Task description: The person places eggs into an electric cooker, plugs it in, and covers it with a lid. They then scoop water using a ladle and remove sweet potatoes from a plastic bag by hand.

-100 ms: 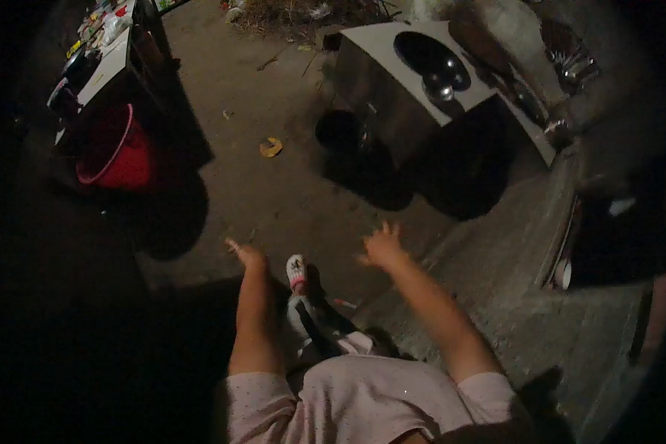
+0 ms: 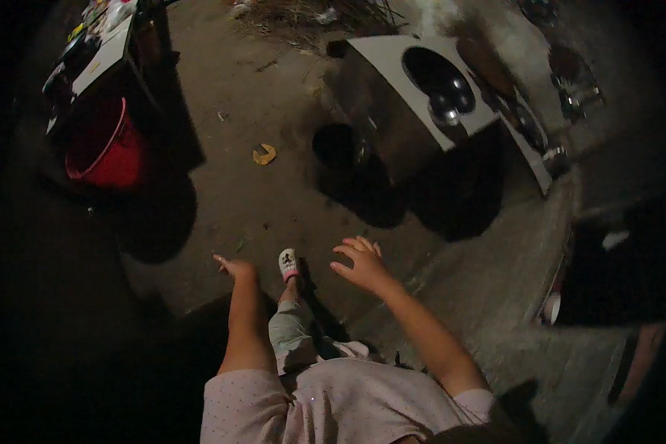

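Note:
My left hand (image 2: 234, 266) hangs over the floor with its fingers stretched out and nothing in it. To the right of my foot, my right hand (image 2: 361, 265) is raised with its fingers apart, holding nothing. Between the two hands a white shoe (image 2: 288, 264) with a pink strap stands on the dim concrete floor (image 2: 251, 211). Neither hand touches any object. Farther ahead lies a yellow, curved piece (image 2: 264, 154) that I cannot identify.
A red bucket (image 2: 122, 159) stands at the left beside a cluttered table (image 2: 109, 63). On the right, a pale-topped counter (image 2: 381, 55) bears a dark round pan (image 2: 429, 70) and shiny metal ware. A dark bucket-like container (image 2: 336, 144) sits by it. Dry twigs (image 2: 303, 18) lie at the back.
My right hand has moved left and a little down, nearer the shoe. My left hand has shifted slightly left. The whole view has tilted a little.

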Demonstrator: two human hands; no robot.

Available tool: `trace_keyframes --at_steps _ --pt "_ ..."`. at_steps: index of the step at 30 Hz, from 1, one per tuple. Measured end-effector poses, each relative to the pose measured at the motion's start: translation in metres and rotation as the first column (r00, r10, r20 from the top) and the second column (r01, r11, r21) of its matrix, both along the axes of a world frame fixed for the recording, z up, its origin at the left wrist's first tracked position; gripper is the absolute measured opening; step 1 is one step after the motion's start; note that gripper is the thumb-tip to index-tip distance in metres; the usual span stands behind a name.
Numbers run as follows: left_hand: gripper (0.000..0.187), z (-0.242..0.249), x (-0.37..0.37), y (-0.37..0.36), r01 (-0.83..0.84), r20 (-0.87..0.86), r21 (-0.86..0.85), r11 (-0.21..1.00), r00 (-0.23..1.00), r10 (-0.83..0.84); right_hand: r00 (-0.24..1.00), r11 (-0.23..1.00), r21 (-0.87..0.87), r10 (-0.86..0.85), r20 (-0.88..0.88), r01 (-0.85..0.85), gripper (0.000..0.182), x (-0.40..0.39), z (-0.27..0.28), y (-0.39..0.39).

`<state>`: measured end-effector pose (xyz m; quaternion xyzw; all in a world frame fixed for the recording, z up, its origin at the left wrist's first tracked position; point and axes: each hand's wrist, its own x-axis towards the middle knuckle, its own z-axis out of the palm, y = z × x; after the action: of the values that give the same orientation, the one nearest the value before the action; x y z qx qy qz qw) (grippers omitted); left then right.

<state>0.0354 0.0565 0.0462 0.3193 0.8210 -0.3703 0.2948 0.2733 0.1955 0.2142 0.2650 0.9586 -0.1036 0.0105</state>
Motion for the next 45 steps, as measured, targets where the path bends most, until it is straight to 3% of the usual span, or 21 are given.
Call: trace_keyframes --at_steps 1,2,3,4,5,7,10,12,15,16,19,21,23,28,32,35,38,39,41,43,45 --pt "0.043 0.002 -0.039 0.001 -0.063 -0.017 -0.082 0.995 0.998 0.062 0.929 0.918 -0.361 -0.268 -0.255 0.166 0.018 -0.035 -0.001 0.012" --pt "0.043 0.007 -0.079 0.002 -0.123 -0.038 -0.166 0.978 0.992 0.118 0.916 0.907 -0.403 -0.259 -0.307 0.122 0.018 -0.074 -0.001 0.011" --pt "0.045 -0.013 -0.065 0.004 -0.053 0.078 -0.328 0.943 0.994 0.083 0.939 0.939 -0.317 -0.220 -0.263 0.132 0.017 -0.073 0.023 0.035" --pt "0.050 0.000 -0.105 0.015 -0.015 0.088 -0.457 0.889 0.994 0.063 0.929 0.969 -0.229 -0.170 -0.329 0.096 0.018 -0.104 0.030 0.062" --pt "0.050 0.002 -0.103 0.016 -0.048 0.105 -0.459 0.887 0.989 0.108 0.941 0.972 -0.229 -0.128 -0.313 0.056 0.018 -0.106 0.032 0.086" --pt "0.050 0.050 -0.103 0.008 0.007 0.172 -0.697 0.717 0.972 0.158 0.960 0.951 -0.292 -0.169 -0.221 0.100 0.026 -0.110 0.029 0.123" --pt "0.047 0.034 -0.111 -0.036 0.043 0.233 -0.804 0.593 0.940 0.249 0.948 0.924 -0.361 -0.220 -0.229 0.127 0.029 -0.116 0.019 0.180" --pt "0.041 0.053 -0.108 -0.041 -0.083 0.196 -0.837 0.541 0.877 0.438 0.947 0.919 -0.381 -0.209 -0.244 0.104 0.029 -0.127 0.018 0.210" --pt "0.039 0.090 -0.109 -0.038 -0.280 0.125 -0.786 0.551 0.802 0.585 0.956 0.891 -0.452 -0.166 -0.242 0.041 0.030 -0.162 0.016 0.253" --pt "0.039 0.096 -0.102 -0.039 -0.326 0.069 -0.750 0.576 0.827 0.557 0.961 0.873 -0.486 -0.169 -0.220 0.042 0.030 -0.172 0.014 0.265" --pt "0.040 0.085 -0.089 -0.039 -0.564 -0.209 -0.581 0.587 0.800 0.562 0.970 0.849 -0.504 0.034 -0.241 -0.156 0.030 -0.211 0.011 0.300" --pt "0.040 0.095 -0.079 -0.038 -0.587 -0.201 -0.441 0.680 0.802 0.562 0.963 0.803 -0.535 0.176 -0.207 -0.261 0.030 -0.240 0.020 0.314" --pt "0.030 0.075 -0.068 -0.056 -0.574 -0.246 -0.559 0.598 0.804 0.541 0.943 0.769 -0.547 0.284 -0.173 -0.332 0.030 -0.257 0.009 0.318" --pt "0.044 0.104 -0.034 -0.039 -0.644 -0.134 -0.422 0.638 0.740 0.659 0.898 0.696 -0.589 0.422 -0.126 -0.411 0.029 -0.271 0.002 0.334" --pt "0.051 0.138 -0.013 -0.020 -0.651 0.011 -0.523 0.550 0.640 0.768 0.802 0.625 -0.537 0.566 -0.188 -0.567 0.029 -0.277 -0.002 0.329" --pt "0.045 0.129 0.021 -0.027 -0.620 0.009 -0.490 0.613 0.700 0.714 0.804 0.606 -0.585 0.577 -0.144 -0.539 0.026 -0.279 -0.012 0.320" --pt "0.046 0.093 0.053 -0.048 -0.676 0.000 -0.493 0.547 0.629 0.778 0.839 0.546 -0.684 0.514 -0.182 -0.483 0.025 -0.276 -0.023 0.307" --pt "0.046 0.067 0.074 -0.061 -0.762 -0.044 -0.450 0.465 0.539 0.841 0.824 0.538 -0.695 0.548 -0.141 -0.477 0.024 -0.273 -0.022 0.296" --pt "0.046 0.076 0.086 -0.068 -0.845 -0.091 -0.389 0.367 0.432 0.897 0.801 0.525 -0.700 0.588 -0.113 -0.485 0.022 -0.278 -0.015 0.274" --pt "0.046 0.136 0.103 -0.061 -0.847 0.102 -0.403 0.346 0.334 0.937 0.735 0.494 -0.650 0.661 -0.151 -0.578 0.021 -0.278 -0.012 0.253" --pt "0.045 0.133 0.131 -0.069 -0.850 0.114 -0.404 0.337 0.319 0.941 0.715 0.460 -0.679 0.686 -0.139 -0.573 0.021 -0.278 -0.002 0.227"
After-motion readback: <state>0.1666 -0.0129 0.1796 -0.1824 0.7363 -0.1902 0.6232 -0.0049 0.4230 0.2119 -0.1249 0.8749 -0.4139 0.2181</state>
